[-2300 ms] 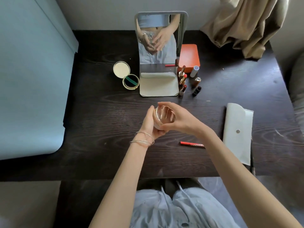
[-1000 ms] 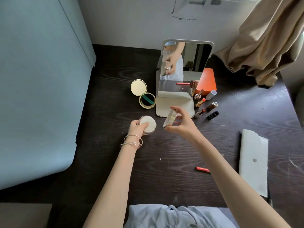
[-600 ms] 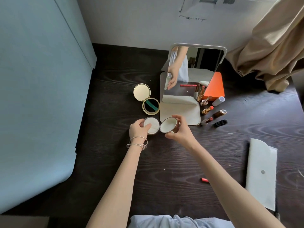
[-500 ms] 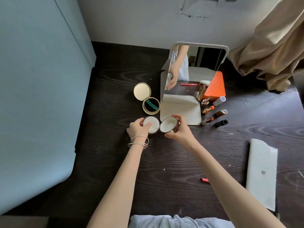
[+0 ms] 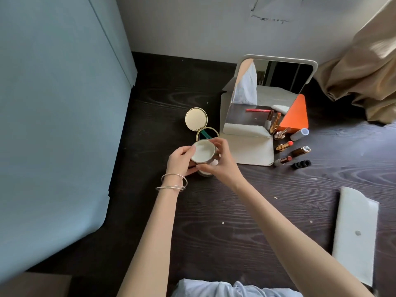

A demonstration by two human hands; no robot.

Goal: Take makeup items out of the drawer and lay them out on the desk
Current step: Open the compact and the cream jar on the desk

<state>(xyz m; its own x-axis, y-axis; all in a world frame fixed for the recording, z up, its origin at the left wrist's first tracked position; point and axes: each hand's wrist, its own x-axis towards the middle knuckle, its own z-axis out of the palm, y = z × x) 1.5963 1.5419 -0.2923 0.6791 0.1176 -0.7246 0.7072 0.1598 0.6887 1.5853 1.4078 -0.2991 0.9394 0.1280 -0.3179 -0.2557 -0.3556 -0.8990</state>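
Note:
On the dark wooden desk point(image 5: 246, 221), just in front of an open gold compact point(image 5: 196, 120), my two hands meet over a small round cream jar point(image 5: 205, 173). My left hand point(image 5: 180, 161) grips the jar from the left, its thumb against the rim of the lid. My right hand point(image 5: 221, 165) pinches the jar's lid point(image 5: 202, 151), which is tilted above the jar with its white inside facing up. The hands and lid hide most of the jar. Several lipsticks point(image 5: 284, 145) lie to the right of the mirror's base.
A standing mirror point(image 5: 270, 86) on a cream base is behind the hands, with an orange box point(image 5: 296, 117) beside it. A white pouch point(image 5: 355, 228) lies at the right. A blue panel point(image 5: 53, 125) borders the desk's left side and a beige curtain point(image 5: 364, 71) hangs at the back right.
My right hand has carried the lid leftward from beside the jar to over it. My left hand still holds the jar at the same spot on the desk.

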